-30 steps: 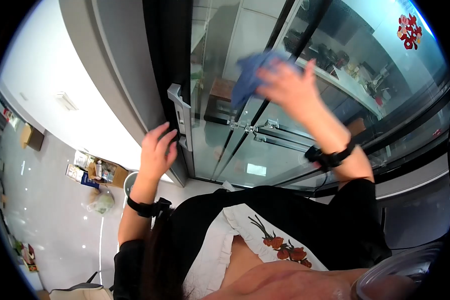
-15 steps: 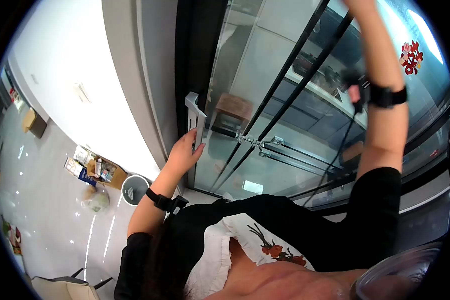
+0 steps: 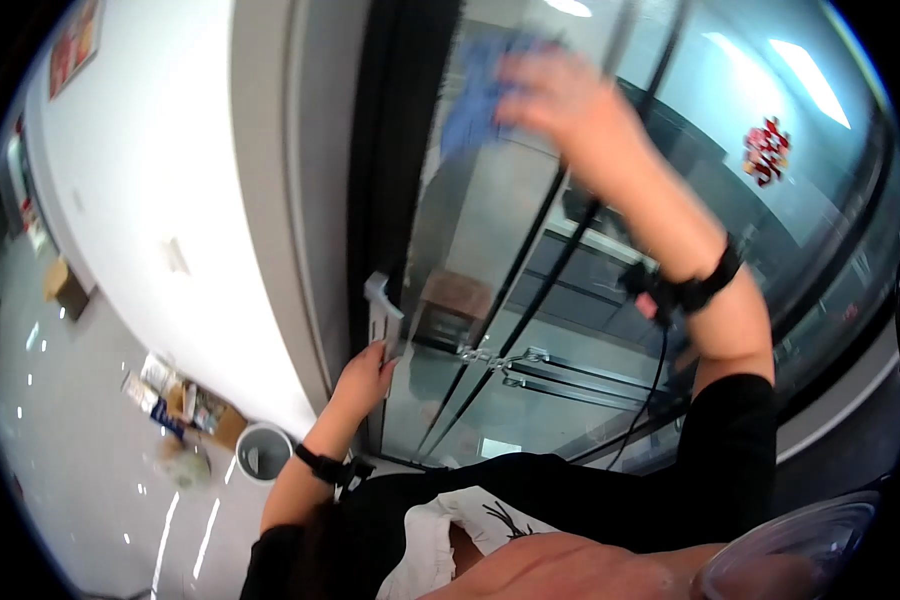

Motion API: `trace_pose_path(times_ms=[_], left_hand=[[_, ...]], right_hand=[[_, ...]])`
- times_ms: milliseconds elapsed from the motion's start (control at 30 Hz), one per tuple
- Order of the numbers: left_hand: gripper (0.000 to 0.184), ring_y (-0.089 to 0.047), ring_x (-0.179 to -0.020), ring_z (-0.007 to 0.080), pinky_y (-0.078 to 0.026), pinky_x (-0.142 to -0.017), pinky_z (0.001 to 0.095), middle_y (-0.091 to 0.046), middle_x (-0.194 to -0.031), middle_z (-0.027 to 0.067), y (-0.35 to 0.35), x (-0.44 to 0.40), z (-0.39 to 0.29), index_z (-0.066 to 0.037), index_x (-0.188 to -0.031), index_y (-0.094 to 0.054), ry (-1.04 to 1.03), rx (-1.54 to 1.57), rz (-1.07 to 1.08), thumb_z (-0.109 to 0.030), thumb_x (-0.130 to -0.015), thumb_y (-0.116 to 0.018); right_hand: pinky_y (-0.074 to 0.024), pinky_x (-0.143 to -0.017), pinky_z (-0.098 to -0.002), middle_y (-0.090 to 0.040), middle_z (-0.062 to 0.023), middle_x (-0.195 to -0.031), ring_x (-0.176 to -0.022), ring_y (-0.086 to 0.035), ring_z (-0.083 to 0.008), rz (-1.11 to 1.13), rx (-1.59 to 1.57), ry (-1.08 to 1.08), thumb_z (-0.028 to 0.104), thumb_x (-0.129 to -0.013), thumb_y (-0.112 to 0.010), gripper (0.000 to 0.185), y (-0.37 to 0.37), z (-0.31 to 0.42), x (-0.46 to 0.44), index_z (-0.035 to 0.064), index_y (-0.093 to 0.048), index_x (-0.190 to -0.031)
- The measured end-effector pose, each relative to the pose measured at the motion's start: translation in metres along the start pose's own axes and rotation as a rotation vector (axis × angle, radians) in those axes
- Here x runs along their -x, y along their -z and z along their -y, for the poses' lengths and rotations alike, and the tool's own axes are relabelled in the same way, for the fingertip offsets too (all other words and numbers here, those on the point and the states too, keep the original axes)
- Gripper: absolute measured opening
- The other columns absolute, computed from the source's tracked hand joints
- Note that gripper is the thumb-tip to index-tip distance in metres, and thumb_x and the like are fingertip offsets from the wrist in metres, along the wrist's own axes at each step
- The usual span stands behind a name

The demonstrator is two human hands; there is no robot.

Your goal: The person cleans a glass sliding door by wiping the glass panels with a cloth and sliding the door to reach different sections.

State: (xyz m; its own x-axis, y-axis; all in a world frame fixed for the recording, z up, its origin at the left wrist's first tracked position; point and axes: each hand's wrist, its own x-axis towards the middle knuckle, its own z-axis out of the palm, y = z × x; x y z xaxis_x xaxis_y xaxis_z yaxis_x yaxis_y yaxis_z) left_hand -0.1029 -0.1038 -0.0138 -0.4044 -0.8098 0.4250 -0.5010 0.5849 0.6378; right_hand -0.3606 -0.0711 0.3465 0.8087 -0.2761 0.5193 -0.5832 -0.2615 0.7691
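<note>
My right hand [image 3: 555, 95] is raised high against the glass door [image 3: 515, 190], pressing a blue cloth [image 3: 475, 95] near the door's dark frame. Hand and cloth are smeared by motion. Lower down, my left hand [image 3: 365, 378] is closed around the lower part of the silver door handle [image 3: 383, 310]. Dark bars and clear fittings [image 3: 500, 360] cross the glass. A black band with a small device [image 3: 680, 290] is strapped to my right wrist, and a cable runs down from it. Another band [image 3: 332, 468] sits on my left wrist.
On the left, a white wall [image 3: 160, 200] borders the door frame. A grey bin [image 3: 263, 453], a cardboard box of items [image 3: 210, 415] and a plastic bag [image 3: 183, 467] stand on the floor. A red decoration [image 3: 767, 152] is stuck on the glass at the right.
My right hand has come from the top edge, down and left, bringing the blue cloth into view. My left hand stays at the handle, its fingers now wrapped round it. The view has tilted upward.
</note>
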Motion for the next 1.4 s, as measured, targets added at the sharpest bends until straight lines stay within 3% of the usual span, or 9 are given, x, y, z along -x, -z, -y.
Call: trace_pose_path(times_ms=[133,233,367,633,667,933,1100,1133,1400], left_hand=[[0.028,-0.057,-0.077,0.0386,-0.046,-0.065,0.0436,-0.058,-0.085,0.0218,0.003,-0.001,-0.004,0.0,-0.101,-0.047,-0.016,-0.03,-0.014,-0.016,-0.081,-0.058],[0.025,-0.057,-0.075,0.0379,-0.046,-0.063,0.0435,-0.057,-0.082,0.0206,0.004,-0.005,-0.003,0.0,-0.095,-0.046,-0.029,-0.025,0.033,-0.016,-0.081,-0.059],[0.024,-0.057,-0.075,0.0387,-0.045,-0.063,0.0439,-0.057,-0.079,0.0204,0.009,-0.008,-0.001,-0.001,-0.09,-0.045,-0.045,-0.026,0.085,-0.017,-0.081,-0.059],[0.023,-0.057,-0.075,0.0398,-0.045,-0.064,0.0446,-0.057,-0.078,0.0213,0.012,-0.008,-0.004,-0.001,-0.088,-0.043,-0.016,-0.034,0.113,-0.017,-0.081,-0.058],[0.023,-0.057,-0.075,0.0399,-0.045,-0.064,0.0448,-0.057,-0.078,0.0215,0.012,-0.008,-0.005,-0.001,-0.088,-0.043,-0.019,-0.027,0.097,-0.017,-0.081,-0.058],[0.024,-0.056,-0.074,0.041,-0.045,-0.064,0.0466,-0.057,-0.078,0.0225,0.008,-0.002,-0.008,0.0,-0.09,-0.043,-0.029,-0.064,0.022,-0.017,-0.081,-0.057],[0.025,-0.056,-0.074,0.0411,-0.045,-0.064,0.0465,-0.057,-0.078,0.0225,0.005,-0.001,-0.002,0.001,-0.091,-0.044,-0.061,-0.082,0.027,-0.018,-0.08,-0.057],[0.025,-0.056,-0.074,0.0411,-0.045,-0.064,0.0465,-0.057,-0.078,0.0225,0.005,-0.002,-0.001,0.0,-0.091,-0.044,-0.058,-0.08,0.03,-0.018,-0.08,-0.057],[0.025,-0.056,-0.072,0.0403,-0.045,-0.063,0.0466,-0.056,-0.076,0.022,0.01,-0.006,-0.002,0.0,-0.088,-0.044,-0.026,-0.097,0.107,-0.02,-0.08,-0.058]], right_hand=[[-0.0425,-0.084,-0.0373,-0.056,-0.0163,-0.103,-0.097,-0.053,-0.033,-0.209,-0.29,-0.414,0.002,-0.076,-0.048,0.023,0.105,-0.107,0.012,0.0023,-0.059,-0.097],[-0.0391,-0.094,-0.0386,-0.042,-0.0148,-0.131,-0.117,-0.044,-0.0336,-0.313,0.428,-0.767,0.005,-0.082,-0.051,0.046,0.164,-0.226,0.164,0.0222,-0.049,-0.124],[-0.0392,-0.091,-0.037,-0.053,-0.0185,-0.113,-0.107,-0.05,-0.0335,-0.416,0.694,-1.177,0.02,-0.08,-0.056,0.041,0.223,-0.263,0.276,0.023,-0.054,-0.121],[-0.0351,-0.098,-0.0446,-0.042,-0.0168,-0.13,-0.12,-0.04,-0.0357,-0.472,0.547,-0.601,0.01,-0.083,-0.045,0.048,0.156,-0.325,0.104,0.0278,-0.045,-0.128],[-0.0451,-0.078,-0.0402,-0.058,-0.0178,-0.099,-0.088,-0.055,-0.034,-0.505,0.584,-0.42,0.001,-0.073,-0.049,0.029,0.143,-0.265,0.021,0.0059,-0.062,-0.099],[-0.0428,-0.086,-0.0408,-0.056,-0.0139,-0.107,-0.1,-0.053,-0.0323,-0.386,0.303,-0.015,0.013,-0.075,-0.056,0.024,0.071,-0.165,-0.135,0.0147,-0.061,-0.098],[-0.045,-0.082,-0.0441,-0.056,-0.0162,-0.107,-0.096,-0.055,-0.0352,-0.53,0.665,-0.639,0.008,-0.08,-0.045,0.029,0.177,-0.298,-0.009,0.013,-0.061,-0.103],[-0.0367,-0.097,-0.0446,-0.043,-0.0171,-0.13,-0.12,-0.04,-0.0354,-0.313,0.839,-0.792,0.011,-0.085,-0.044,0.048,0.197,-0.386,0.07,0.0286,-0.042,-0.129],[-0.0277,-0.104,-0.0405,-0.038,-0.0188,-0.135,-0.125,-0.036,-0.0348,-0.234,0.678,-1.525,0.02,-0.082,-0.039,0.052,0.268,-0.34,0.152,0.0239,-0.039,-0.133]])
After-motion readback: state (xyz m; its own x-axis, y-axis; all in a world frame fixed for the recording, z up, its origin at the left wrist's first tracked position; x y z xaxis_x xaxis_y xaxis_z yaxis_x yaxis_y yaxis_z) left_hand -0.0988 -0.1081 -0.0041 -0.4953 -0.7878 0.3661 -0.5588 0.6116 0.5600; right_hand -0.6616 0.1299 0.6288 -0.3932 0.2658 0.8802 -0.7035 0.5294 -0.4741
